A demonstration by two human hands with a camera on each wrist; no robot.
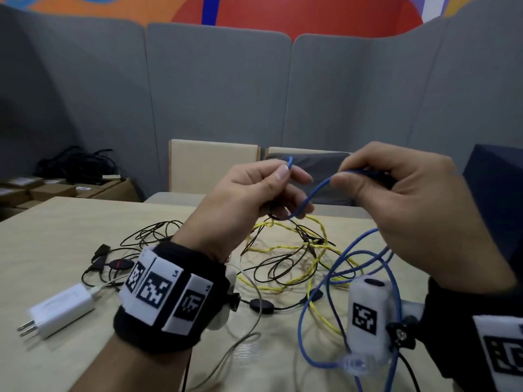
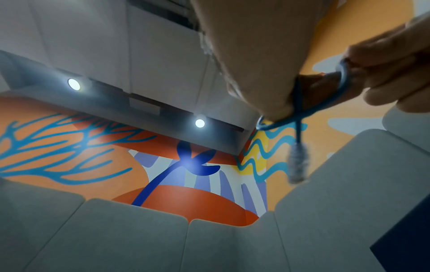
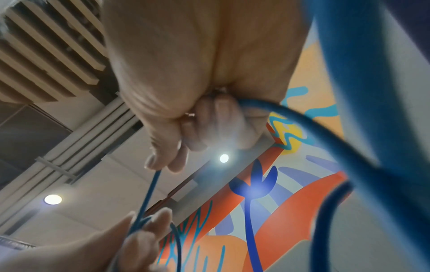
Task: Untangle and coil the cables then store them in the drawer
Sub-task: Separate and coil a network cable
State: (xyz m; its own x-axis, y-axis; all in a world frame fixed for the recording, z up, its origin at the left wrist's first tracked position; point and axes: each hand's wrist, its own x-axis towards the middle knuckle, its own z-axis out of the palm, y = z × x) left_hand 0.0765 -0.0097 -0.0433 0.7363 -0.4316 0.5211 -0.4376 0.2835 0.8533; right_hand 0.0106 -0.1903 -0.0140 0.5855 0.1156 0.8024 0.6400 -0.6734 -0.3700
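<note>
Between both hands (image 1: 325, 190), blue cable (image 1: 317, 190); no legible writing

Blue cable's (image 1: 317, 190) plug (image 2: 298, 162) blurred

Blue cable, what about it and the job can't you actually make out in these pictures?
- Blue cable: where it runs inside the left hand and right hand is hidden by the fingers, head view.
- Its near plug: blurred, low in the head view.
- Its other plug: motion-blurred, left wrist view.
- Drawer: in no view.
- Whether blue still crosses the yellow cable: unclear.
</note>
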